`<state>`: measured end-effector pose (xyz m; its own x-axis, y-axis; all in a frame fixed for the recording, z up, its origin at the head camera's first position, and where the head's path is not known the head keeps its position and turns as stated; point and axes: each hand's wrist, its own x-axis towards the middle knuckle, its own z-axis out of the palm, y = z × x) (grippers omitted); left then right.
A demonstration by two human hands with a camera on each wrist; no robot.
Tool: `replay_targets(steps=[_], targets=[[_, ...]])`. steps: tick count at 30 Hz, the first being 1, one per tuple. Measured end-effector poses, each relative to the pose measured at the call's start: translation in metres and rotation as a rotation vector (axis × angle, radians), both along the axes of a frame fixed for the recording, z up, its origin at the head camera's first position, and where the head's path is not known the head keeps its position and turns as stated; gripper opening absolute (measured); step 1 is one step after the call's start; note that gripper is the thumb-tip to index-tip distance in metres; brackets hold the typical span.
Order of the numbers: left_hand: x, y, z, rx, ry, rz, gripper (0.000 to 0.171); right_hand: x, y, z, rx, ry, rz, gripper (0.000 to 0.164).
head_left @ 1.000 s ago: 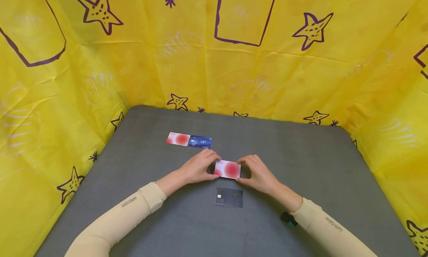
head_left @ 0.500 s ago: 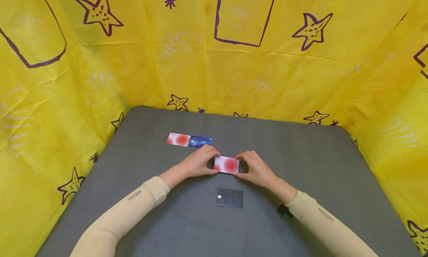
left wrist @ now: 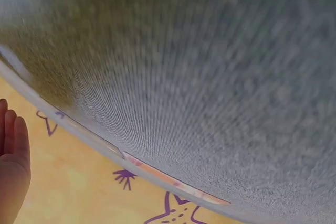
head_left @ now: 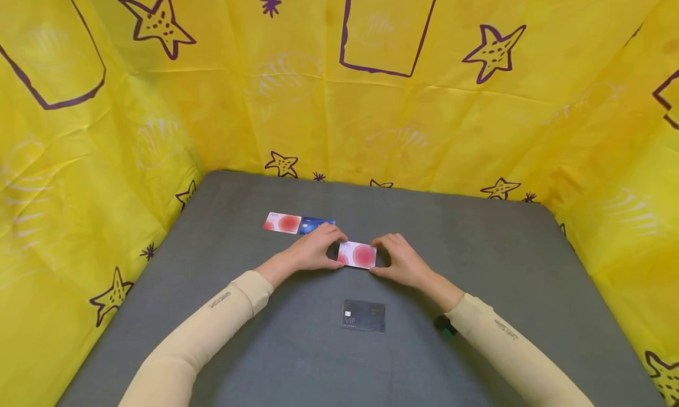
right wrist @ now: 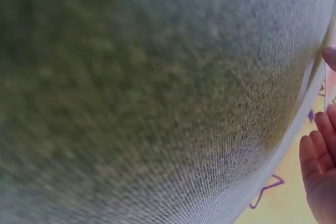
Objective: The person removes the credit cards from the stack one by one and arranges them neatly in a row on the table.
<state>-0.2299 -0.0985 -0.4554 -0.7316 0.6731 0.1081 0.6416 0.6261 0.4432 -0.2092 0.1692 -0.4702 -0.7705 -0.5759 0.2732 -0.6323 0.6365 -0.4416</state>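
A white card with red circles [head_left: 357,255] is held by its two short ends over the middle of the table. My left hand [head_left: 318,248] pinches its left end between thumb and fingers. On the right end, thumb and fingers of my right hand [head_left: 402,261] pinch the corners. Behind the left hand lie a matching red-and-white card [head_left: 282,222] and a blue card [head_left: 310,224], side by side; the left fingers cover part of the blue one. Nearer the body lies a dark VIP card [head_left: 363,316]. The left wrist view catches only part of the left hand [left wrist: 14,166] at its edge.
The cards are on a grey cloth-covered table [head_left: 254,360] with rounded far corners. Yellow curtains [head_left: 329,118] printed with starfish and fish stand along its back and both sides. A dark band with a green part [head_left: 444,324] shows under the right cuff.
Both hands have moved the held card away from the body and slightly left, farther from the dark VIP card. The left hand now overlaps more of the blue card. The lying cards stay put.
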Motion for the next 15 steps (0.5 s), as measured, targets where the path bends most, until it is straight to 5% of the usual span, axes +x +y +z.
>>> replay_targets(steps=[15], targets=[[-0.026,-0.004,0.001,-0.013,-0.073,0.004,0.05,-0.021,-0.004,0.002,-0.004,-0.043,0.008,0.051]])
